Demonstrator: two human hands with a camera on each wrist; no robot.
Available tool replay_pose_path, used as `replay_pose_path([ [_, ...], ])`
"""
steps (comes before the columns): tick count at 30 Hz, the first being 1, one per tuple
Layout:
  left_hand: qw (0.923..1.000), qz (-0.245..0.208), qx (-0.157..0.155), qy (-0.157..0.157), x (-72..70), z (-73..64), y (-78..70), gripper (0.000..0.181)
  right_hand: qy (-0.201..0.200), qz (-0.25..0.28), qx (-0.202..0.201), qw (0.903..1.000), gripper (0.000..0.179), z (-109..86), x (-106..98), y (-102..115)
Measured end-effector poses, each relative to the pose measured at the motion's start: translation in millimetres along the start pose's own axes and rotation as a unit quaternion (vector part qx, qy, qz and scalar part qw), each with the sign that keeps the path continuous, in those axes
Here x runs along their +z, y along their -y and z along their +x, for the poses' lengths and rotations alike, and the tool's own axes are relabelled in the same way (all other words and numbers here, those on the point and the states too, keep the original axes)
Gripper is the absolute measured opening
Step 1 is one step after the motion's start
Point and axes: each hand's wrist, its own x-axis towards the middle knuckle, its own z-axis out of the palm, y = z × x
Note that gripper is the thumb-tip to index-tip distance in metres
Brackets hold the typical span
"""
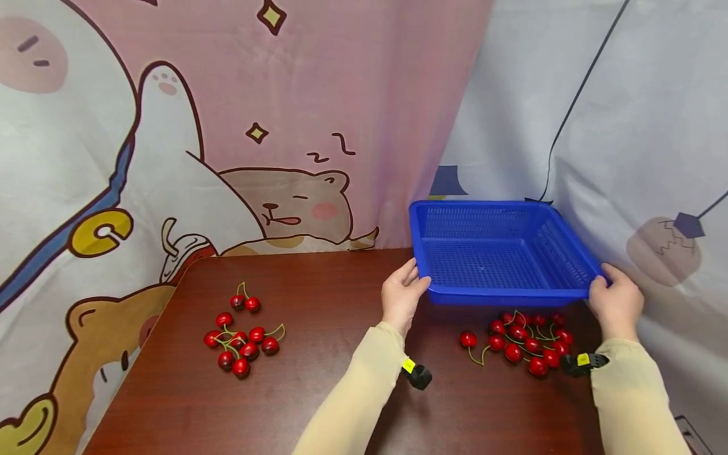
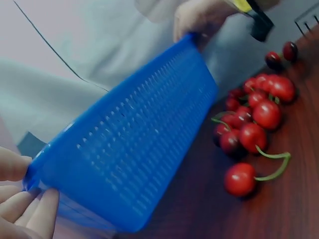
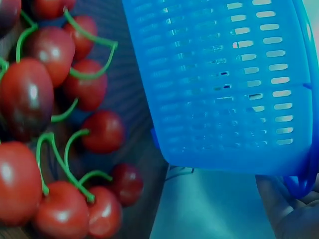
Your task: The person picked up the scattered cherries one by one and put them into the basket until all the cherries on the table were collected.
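Both hands hold a blue plastic basket with slotted sides, and nothing lies inside it. My left hand grips its near left corner, thumb on the rim and fingers beneath. At the near right corner, my right hand pinches the rim. In the left wrist view the basket appears tilted, its underside off the table beside the cherries. A pile of red cherries with green stems lies on the table just in front of the basket. The right wrist view shows these cherries close up, next to the slotted wall.
A second group of cherries lies at the left of the brown table. Behind the table hangs a cartoon-printed curtain, and a pale curtain hangs close on the right. Black wrist cameras are strapped at both sleeves.
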Motion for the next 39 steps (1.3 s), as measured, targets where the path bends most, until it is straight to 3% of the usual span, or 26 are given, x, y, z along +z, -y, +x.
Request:
replay_pose_path([
  [7, 0.9981, -0.019, 0.045, -0.037, -17.4, -4.2, -22.5, 0.049, -0.016, 0.043, -0.008, 0.9989, 0.049, -19.2, 0.8, 26.9],
  [14, 0.9939, -0.038, 0.066, -0.08, -50.5, -4.8, -40.3, 0.043, -0.01, 0.077, -0.018, 0.9968, 0.047, -40.9, 14.5, 55.6],
  [30, 0.987, -0.021, 0.035, -0.155, -144.5, -16.2, -63.8, 0.038, 0.049, 0.156, -0.111, 0.9803, 0.045, -88.6, 55.3, 108.0],
  [39, 0.9789, 0.055, 0.023, -0.195, -184.5, -31.1, -64.1, 0.035, 0.065, 0.161, -0.153, 0.9728, 0.043, -112.2, 76.9, 118.9],
])
